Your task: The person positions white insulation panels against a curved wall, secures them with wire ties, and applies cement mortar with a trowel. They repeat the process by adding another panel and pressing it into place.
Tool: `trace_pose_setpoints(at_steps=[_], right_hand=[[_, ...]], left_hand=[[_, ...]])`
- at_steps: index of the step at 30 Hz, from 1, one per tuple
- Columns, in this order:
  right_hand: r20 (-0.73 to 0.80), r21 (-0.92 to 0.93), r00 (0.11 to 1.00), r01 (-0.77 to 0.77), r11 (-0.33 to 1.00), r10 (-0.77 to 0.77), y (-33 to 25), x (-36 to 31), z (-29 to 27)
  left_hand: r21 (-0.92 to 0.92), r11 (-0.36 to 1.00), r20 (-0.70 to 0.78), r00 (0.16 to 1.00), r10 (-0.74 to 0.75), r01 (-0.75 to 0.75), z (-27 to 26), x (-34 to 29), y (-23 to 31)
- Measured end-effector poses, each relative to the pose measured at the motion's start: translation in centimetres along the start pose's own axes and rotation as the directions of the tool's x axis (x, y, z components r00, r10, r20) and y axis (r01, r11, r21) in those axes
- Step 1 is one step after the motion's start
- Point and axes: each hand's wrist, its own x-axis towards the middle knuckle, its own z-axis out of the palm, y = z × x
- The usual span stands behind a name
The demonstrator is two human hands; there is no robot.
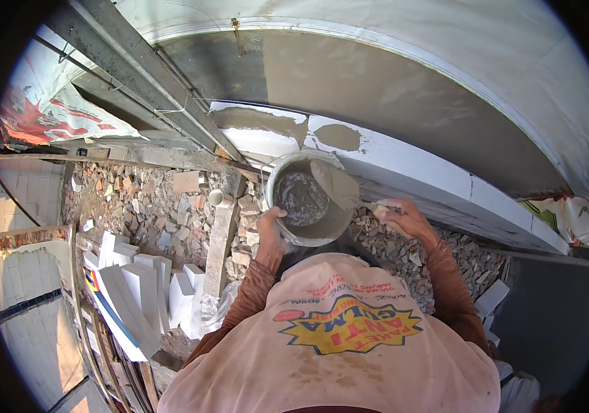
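Note:
A round bucket [332, 227] coated in grey mortar sits in front of my body, up against the white block wall. Wet mortar [300, 199] lies in its bottom. My left hand [271, 235] grips the bucket's rim at the near left, fingers closed on it. In my right hand [406, 219] is the handle of a trowel [335, 183]. Its blade reaches over the right side of the bucket and is smeared with mortar. The blade's far edge overlaps the rim.
White blocks [446, 175] form a low wall ahead, with mortar patches [338, 137] on top. Behind stands a grey rendered wall [391, 89]. Rubble [132, 193] covers the ground. Cut white blocks [144, 286] stand at left, near a metal post [139, 65] and a pipe end [217, 198].

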Motion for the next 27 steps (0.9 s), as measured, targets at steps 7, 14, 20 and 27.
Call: trace_pose_setpoints(at_steps=[7, 14, 20, 27], right_hand=[[-0.393, -0.789, 0.762, 0.008, 0.614, -0.515, -0.9, 0.2, -2.9], [-0.529, -0.308, 0.847, -0.133, 0.942, -0.054, 0.8, -0.9, -1.5], [-0.299, 0.053, 0.944, -0.128, 0.990, 0.138, -3.2, 2.0, 5.3], [-0.263, -0.441, 0.938, 0.094, 0.892, -0.228, -7.9, 8.1, 10.6]], left_hand=[[0.057, 0.998, 0.033, 0.999, 0.007, -0.009, -0.9, 1.8, 0.1], [0.013, 0.999, 0.005, 0.999, 0.042, -0.042, -1.7, 0.5, 1.5], [0.064, 0.994, -0.124, 0.988, 0.094, -0.087, -4.4, 1.3, 2.1], [0.030, 0.996, -0.134, 0.987, 0.086, -0.083, -6.4, 1.4, 2.3]])
